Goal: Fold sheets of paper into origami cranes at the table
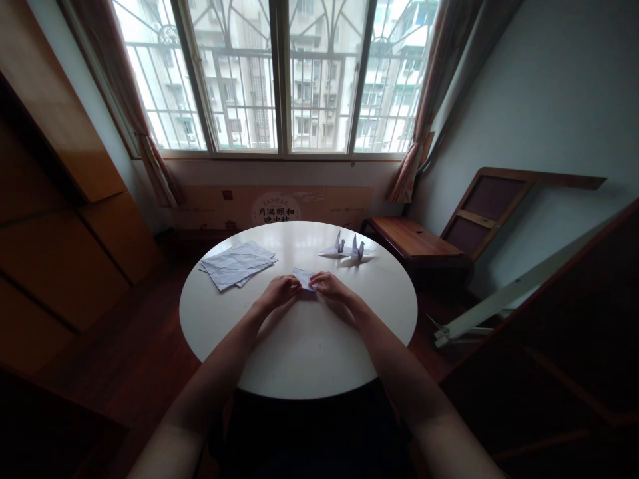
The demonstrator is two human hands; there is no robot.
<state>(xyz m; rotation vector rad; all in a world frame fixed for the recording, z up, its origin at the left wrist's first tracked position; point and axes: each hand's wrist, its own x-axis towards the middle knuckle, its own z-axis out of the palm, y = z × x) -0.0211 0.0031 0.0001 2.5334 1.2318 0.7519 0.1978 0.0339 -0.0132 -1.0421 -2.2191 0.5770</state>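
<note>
Over the middle of the round white table (309, 359), a small folded piece of paper (304, 278) is held between my two hands. My left hand (281, 291) pinches its left edge with closed fingers. On the opposite edge, my right hand (329, 285) grips the paper with thumb and fingers. Beyond the right hand stand two folded paper cranes (358, 247), side by side with wings spread. Several creased sheets of paper (239, 263) lie stacked at the table's left. The exact folds of the held paper are too small to make out.
Past the table, a large printed cardboard box (214, 206) leans beneath the barred window (279, 86). A low wooden stand (414, 238) is at the back right, near a folded wooden frame (486, 206). Wooden cabinets (44, 266) line the left side.
</note>
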